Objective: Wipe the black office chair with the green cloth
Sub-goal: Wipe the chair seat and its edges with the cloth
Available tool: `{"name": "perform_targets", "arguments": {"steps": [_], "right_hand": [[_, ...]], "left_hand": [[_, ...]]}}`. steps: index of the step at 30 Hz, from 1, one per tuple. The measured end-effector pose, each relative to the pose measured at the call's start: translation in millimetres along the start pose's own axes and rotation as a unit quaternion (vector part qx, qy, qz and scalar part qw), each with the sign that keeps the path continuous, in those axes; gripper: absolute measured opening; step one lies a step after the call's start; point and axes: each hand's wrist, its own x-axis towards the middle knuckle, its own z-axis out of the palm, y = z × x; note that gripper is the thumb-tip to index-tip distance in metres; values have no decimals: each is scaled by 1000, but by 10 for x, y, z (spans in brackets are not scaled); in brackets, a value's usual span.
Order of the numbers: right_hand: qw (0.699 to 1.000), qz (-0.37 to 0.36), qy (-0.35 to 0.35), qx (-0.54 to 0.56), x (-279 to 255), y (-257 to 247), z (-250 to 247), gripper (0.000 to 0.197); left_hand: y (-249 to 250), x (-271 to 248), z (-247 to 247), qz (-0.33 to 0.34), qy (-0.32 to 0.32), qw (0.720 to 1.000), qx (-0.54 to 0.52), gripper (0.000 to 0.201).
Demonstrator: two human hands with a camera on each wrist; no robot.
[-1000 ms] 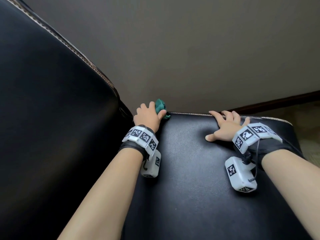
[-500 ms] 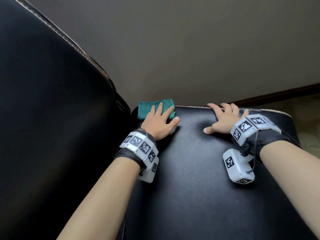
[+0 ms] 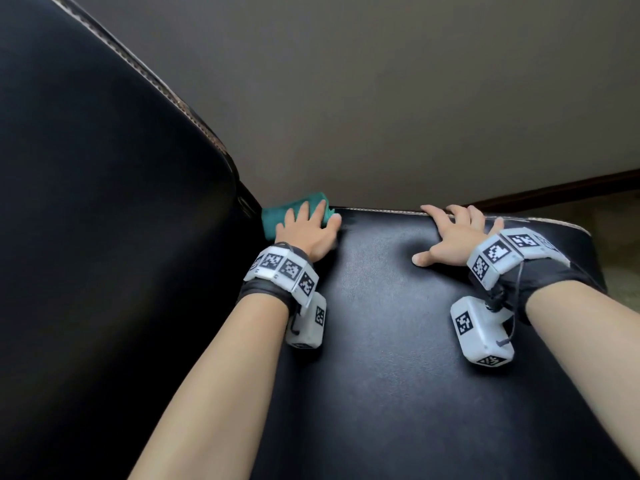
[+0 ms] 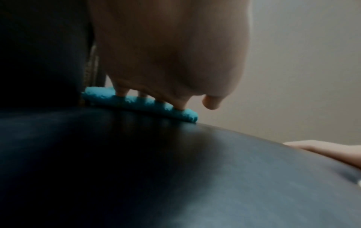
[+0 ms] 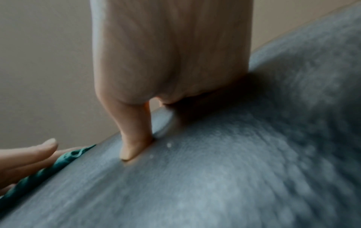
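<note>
The black office chair's seat [image 3: 398, 341] fills the lower middle of the head view, and its backrest [image 3: 104, 202] rises on the left. The green cloth [image 3: 277, 216] lies flat at the seat's far left corner beside the backrest. My left hand [image 3: 308, 226] presses down on it with straight fingers; the left wrist view shows fingertips on the cloth [image 4: 136, 103]. My right hand [image 3: 453, 237] rests flat on the seat near its far edge, fingers spread, thumb [image 5: 132, 138] pressed on the leather [image 5: 234, 169].
A plain beige wall [image 3: 381, 98] stands behind the chair. A dark baseboard [image 3: 571, 188] and light floor [image 3: 616, 216] show at the far right. The seat's far edge carries a pale stitched seam [image 3: 381, 211].
My left hand went from bunching the cloth to laying it out flat under straight fingers, and has since slid it slightly left toward the backrest. The right hand stays in place.
</note>
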Motion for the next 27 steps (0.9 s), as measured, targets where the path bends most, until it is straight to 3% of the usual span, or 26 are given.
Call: {"name": "perform_targets", "arguments": {"steps": [4, 7, 12, 16, 22, 27], "right_hand": [[1000, -4, 3, -2, -7, 9, 0, 92], [1000, -19, 13, 18, -38, 8, -10, 94], [996, -29, 87, 0, -212, 322, -117, 90], [991, -3, 125, -54, -352, 666, -251, 94], [992, 42, 115, -39, -333, 688, -182, 99], [993, 71, 89, 15, -309, 733, -132, 99]], "left_hand": [[378, -43, 82, 75, -2, 997, 13, 53], [403, -35, 73, 94, -1, 996, 5, 51], [17, 33, -13, 5, 14, 1000, -24, 51], [279, -58, 24, -18, 3, 998, -55, 54], [970, -280, 279, 103, -22, 994, -34, 54], [972, -300, 331, 122, -6, 992, -27, 52]]}}
